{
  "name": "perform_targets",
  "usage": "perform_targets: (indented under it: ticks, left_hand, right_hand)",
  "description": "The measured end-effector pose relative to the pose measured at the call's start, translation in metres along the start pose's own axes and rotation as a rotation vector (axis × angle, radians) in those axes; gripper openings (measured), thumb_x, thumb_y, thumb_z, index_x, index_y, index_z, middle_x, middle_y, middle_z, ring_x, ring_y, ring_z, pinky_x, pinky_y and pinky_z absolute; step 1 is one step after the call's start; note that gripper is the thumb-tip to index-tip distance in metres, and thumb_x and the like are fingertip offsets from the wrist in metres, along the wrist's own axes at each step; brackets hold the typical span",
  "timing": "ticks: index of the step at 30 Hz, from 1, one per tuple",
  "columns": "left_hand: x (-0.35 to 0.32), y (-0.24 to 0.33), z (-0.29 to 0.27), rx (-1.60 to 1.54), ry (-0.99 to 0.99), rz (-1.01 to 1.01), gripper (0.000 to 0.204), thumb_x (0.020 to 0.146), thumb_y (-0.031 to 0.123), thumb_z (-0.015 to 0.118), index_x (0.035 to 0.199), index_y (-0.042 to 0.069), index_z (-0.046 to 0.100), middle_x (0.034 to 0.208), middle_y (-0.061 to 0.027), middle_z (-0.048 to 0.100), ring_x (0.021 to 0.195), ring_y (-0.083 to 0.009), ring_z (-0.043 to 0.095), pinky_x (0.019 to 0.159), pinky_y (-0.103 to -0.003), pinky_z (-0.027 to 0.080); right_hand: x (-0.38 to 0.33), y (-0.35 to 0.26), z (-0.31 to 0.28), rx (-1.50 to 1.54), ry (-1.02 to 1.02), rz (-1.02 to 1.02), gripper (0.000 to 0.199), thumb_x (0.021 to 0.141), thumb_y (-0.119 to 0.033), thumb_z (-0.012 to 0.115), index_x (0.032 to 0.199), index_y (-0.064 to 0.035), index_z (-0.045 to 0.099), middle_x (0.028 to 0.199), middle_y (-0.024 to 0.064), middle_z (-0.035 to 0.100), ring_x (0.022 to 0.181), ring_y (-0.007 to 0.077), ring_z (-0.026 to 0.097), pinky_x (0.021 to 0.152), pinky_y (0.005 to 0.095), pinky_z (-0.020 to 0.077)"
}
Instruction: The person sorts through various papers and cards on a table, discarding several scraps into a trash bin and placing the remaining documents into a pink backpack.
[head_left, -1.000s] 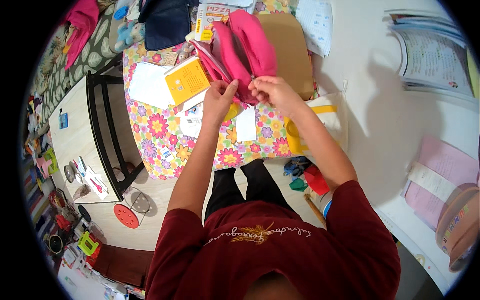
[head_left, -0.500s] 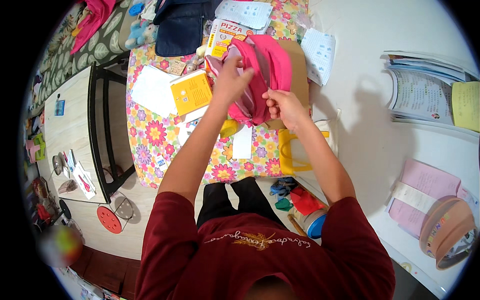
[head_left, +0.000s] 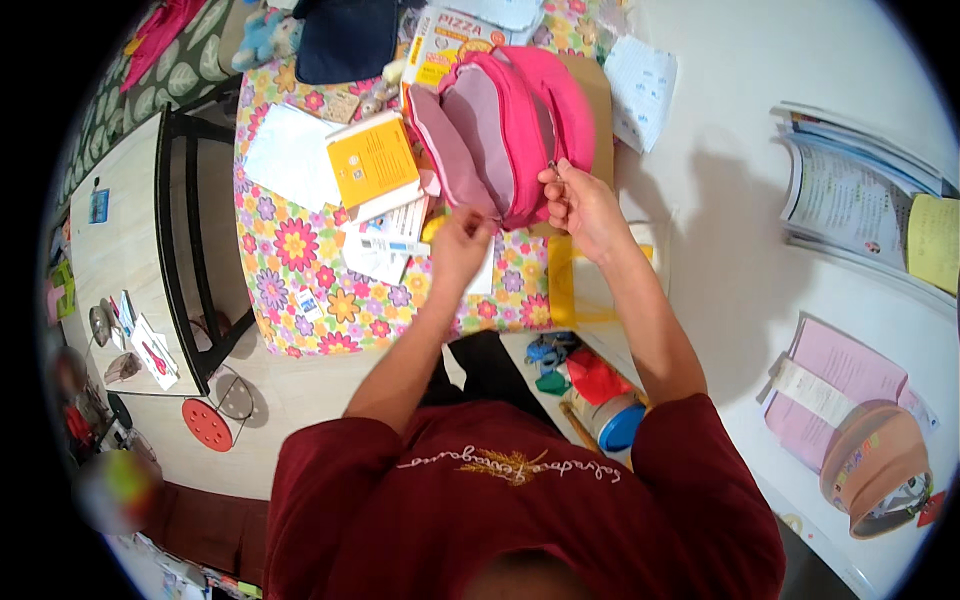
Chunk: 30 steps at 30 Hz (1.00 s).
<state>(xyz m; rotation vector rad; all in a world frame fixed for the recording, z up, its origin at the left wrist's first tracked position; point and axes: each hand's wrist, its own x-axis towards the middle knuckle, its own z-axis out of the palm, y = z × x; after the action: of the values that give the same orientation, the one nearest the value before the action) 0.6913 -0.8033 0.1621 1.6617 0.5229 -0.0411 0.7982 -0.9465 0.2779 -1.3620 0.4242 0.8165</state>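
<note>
A pink bag (head_left: 522, 120) lies on the flowered tablecloth with its front compartment gaping, so its pale lilac lining (head_left: 478, 125) shows. My left hand (head_left: 463, 245) is closed in a pinch on the near left corner of the bag, at the lower end of the opening. What exactly sits between those fingertips is mostly hidden. On the bag's right side, my right hand (head_left: 585, 212) pinches a small zipper pull (head_left: 553, 166). Just left of the bag are a yellow box (head_left: 372, 165) and white papers partly under my left hand.
A pizza box (head_left: 440, 50) and a dark blue pouch (head_left: 348, 40) lie beyond the bag. Brown cardboard (head_left: 592, 90) is under its right side. A yellow-handled tote (head_left: 600, 275) hangs near the table's front edge. Books (head_left: 850, 190) and a peach visor (head_left: 880, 465) rest on the white surface at right.
My left hand has moved from the bag's opening down to its near left corner and closed there. The compartment now shows wider. My right hand keeps its pinch on the right side.
</note>
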Motion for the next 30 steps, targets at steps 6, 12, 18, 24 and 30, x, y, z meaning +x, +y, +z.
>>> perform_targets:
  ticks: [6,12,18,24,30]
  left_hand:
    - [0.008,-0.015,-0.031,0.053,0.024,-0.143,0.045,0.072,0.019,0.069,0.113,0.005,0.054,0.073,-0.0113,0.063,0.066,-0.0227,0.062,0.063,-0.033,0.048]
    - [0.02,-0.008,-0.026,-0.319,0.308,-0.173,0.042,0.075,0.004,0.068,0.111,0.0,0.048,0.083,-0.0091,0.059,0.069,-0.0132,0.059,0.056,-0.023,0.047]
    - [-0.001,0.012,-0.033,-0.042,0.114,0.027,0.021,0.071,0.001,0.055,0.092,0.0,0.053,0.066,-0.008,0.054,0.06,-0.0141,0.053,0.058,-0.028,0.044]
    - [-0.02,0.021,-0.049,0.163,0.095,0.036,0.019,0.076,0.004,0.057,0.094,-0.002,0.056,0.066,-0.0123,0.06,0.06,-0.0191,0.061,0.056,-0.03,0.047]
    - [0.026,0.05,-0.084,0.474,0.011,0.121,0.015,0.08,0.013,0.06,0.083,-0.002,0.061,0.064,-0.0121,0.062,0.057,-0.0205,0.063,0.054,-0.031,0.048]
  right_hand:
    - [-0.013,0.103,-0.007,0.107,-0.023,-0.048,0.031,0.092,-0.03,0.048,0.111,-0.006,0.055,0.098,0.0023,0.058,0.076,0.0113,0.055,0.07,0.0256,0.0435]
    - [0.025,0.189,0.004,-0.188,0.184,0.019,0.029,0.085,-0.018,0.059,0.112,-0.0075,0.053,0.103,0.0021,0.056,0.085,0.0122,0.057,0.069,0.0278,0.0455]
    - [0.075,0.212,0.02,-0.542,0.443,-0.356,0.027,0.076,-0.022,0.065,0.095,-0.0035,0.06,0.078,0.0102,0.063,0.068,0.0242,0.061,0.06,0.0352,0.0468]
    - [0.034,0.181,0.027,-0.885,0.459,-0.34,0.024,0.078,-0.028,0.063,0.081,-0.0044,0.063,0.076,0.015,0.064,0.074,0.0352,0.061,0.062,0.0416,0.0466]
    - [0.033,0.178,0.013,-0.826,0.092,-0.286,0.029,0.081,-0.031,0.061,0.08,-0.0023,0.063,0.069,0.0162,0.061,0.065,0.0313,0.06,0.059,0.0379,0.0454]
